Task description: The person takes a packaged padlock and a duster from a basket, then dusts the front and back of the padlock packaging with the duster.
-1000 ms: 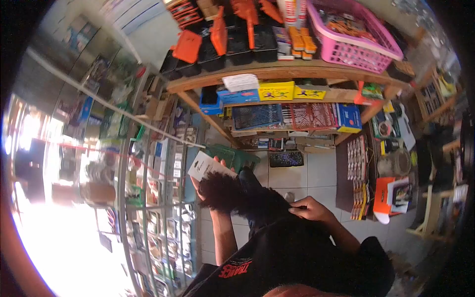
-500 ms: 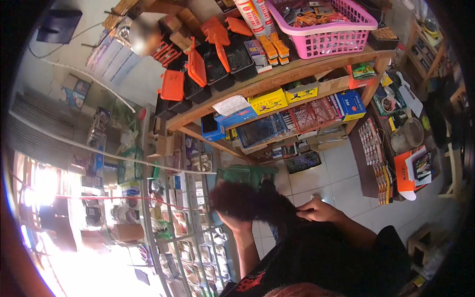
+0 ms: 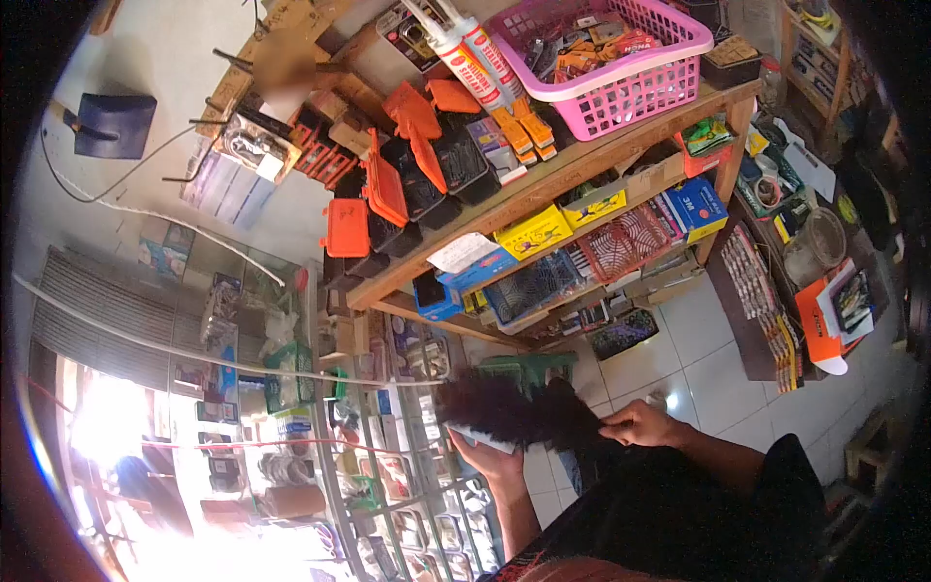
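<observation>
A dark, fluffy feather duster (image 3: 524, 412) stretches across the lower middle of the head view. My right hand (image 3: 638, 425) is closed round its narrow right end; the handle itself is hard to make out against my black shirt. Under the duster's bushy left end, my left hand (image 3: 493, 460) is turned up and closed round a pale, flat-sided item (image 3: 485, 439). The feathers touch or overlap that item and hide most of it, so its kind does not show.
Ahead stands a wooden shelf (image 3: 572, 175) with orange-lidded bins (image 3: 388, 179), sealant tubes (image 3: 470, 63) and a pink basket (image 3: 630, 102) of packets. A glass display case (image 3: 417, 504) is at left. Beyond my hands are a green stool (image 3: 529, 367) and tiled floor (image 3: 713, 364).
The view has shifted, so the shelf sits lower. The duster's bushy end looks flatter and more stretched out, and the pale item in my left hand has come into sight.
</observation>
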The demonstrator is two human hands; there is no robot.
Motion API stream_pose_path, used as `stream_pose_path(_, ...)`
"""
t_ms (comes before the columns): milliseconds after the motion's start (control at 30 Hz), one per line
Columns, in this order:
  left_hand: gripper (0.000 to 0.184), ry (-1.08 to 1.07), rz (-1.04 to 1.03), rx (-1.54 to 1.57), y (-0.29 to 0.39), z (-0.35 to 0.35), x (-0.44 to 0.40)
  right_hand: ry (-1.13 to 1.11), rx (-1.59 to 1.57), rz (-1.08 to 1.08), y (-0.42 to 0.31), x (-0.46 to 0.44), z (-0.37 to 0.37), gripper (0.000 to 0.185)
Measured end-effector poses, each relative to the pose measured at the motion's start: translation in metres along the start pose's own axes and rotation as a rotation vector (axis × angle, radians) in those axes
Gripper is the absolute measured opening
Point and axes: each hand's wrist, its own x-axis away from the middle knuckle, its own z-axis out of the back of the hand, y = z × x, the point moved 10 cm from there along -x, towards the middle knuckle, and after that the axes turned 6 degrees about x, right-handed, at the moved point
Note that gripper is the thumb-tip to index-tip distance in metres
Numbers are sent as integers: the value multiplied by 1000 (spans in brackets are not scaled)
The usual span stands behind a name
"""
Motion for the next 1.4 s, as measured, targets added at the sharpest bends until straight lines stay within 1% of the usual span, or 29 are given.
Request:
stream_pose_path(67,56,-104,-196,-222,4,22,0,-68,71,11,-15,4,-3,30)
stream_pose_path(167,55,-79,-108,-161,5,31,-26,82,-63,27,-5,-1,4,30)
stream_pose_path(233,55,-1,18,0,-3,21,-20,20,-14,47,-5,-3,-2,30)
stream_pose_path(267,53,-64,-12,-11,2,44,-39,-26,3,41,0,-4,-8,30)
stream_pose_path(300,50,-106,-32,-50,3,61,-39,-71,20,33,5,-5,-15,29)
stream_pose_path(333,49,-73,-68,-46,-1,42,-24,-46,20,64,6,-5,-15,29)
stream_pose_path(433,55,-75,-122,-136,8,22,-30,83,-30,80,-1,-8,-1,31)
stream_pose_path(467,56,-22,-65,-111,3,17,-21,92,-44,78,4,-10,-1,30)
stream_pose_path(500,57,32,-9,-88,-1,12,-15,43,-29,25,8,-11,-5,30)
stream_pose_path(533,58,-3,22,-56,-6,12,-18,-4,-14,-26,11,-11,-9,30)
stream_pose_path(567,58,-68,-26,-117,-4,16,-19,-50,2,-77,15,-11,-12,29)
stream_pose_path(633,59,-195,-118,-241,1,34,-21,-18,32,0,8,-15,-7,29)
stream_pose_path(667,59,-137,-74,-175,2,50,-30,0,47,38,18,-19,-8,29)
stream_pose_path(733,57,-42,-2,-66,1,28,-22,7,-10,37,27,-25,-10,29)
stream_pose_path(767,57,-6,30,-26,-2,14,-13,10,-38,36,15,-24,-9,29)
stream_pose_path(800,56,-26,19,-12,0,22,-19,-40,-15,-8,14,-22,-13,29)
stream_pose_path(867,56,-142,-125,-223,8,30,-16,-139,29,-92,15,-17,-20,30)
stream_pose_path(900,56,-200,-197,-329,14,35,-14,-98,10,-60,19,-21,-19,30)
stream_pose_path(933,57,-130,-105,-247,14,45,-23,-57,-8,-27,15,-24,-17,30)
stream_pose_path(967,58,-100,-64,-165,14,51,-26,-16,-26,5,30,-29,-17,30)
stream_pose_path(1033,60,-39,19,-2,7,27,-19,-30,15,30,24,-28,-18,36)
stream_pose_path(1067,63,-36,41,5,6,27,-16,-36,34,44,20,-27,-19,38)
stream_pose_path(1133,62,-190,-170,-268,15,35,-16,-66,50,48,19,-26,-19,39)
stream_pose_path(1167,62,-176,-139,-225,15,49,-20,-82,56,48,19,-25,-21,40)
stream_pose_path(1267,61,-80,7,-90,9,36,-18,77,12,79,18,-30,-7,40)
stream_pose_path(1300,61,-39,63,-44,5,32,-14,4,10,55,28,-30,-14,39)
stream_pose_path(1333,59,12,15,-77,10,54,-20,-67,7,32,40,-30,-21,39)
stream_pose_path(1367,58,-35,-37,-90,11,54,-21,-136,5,10,41,-29,-27,39)
stream_pose_path(1400,57,-83,-87,-104,11,47,-19,-95,1,4,34,-26,-21,34)
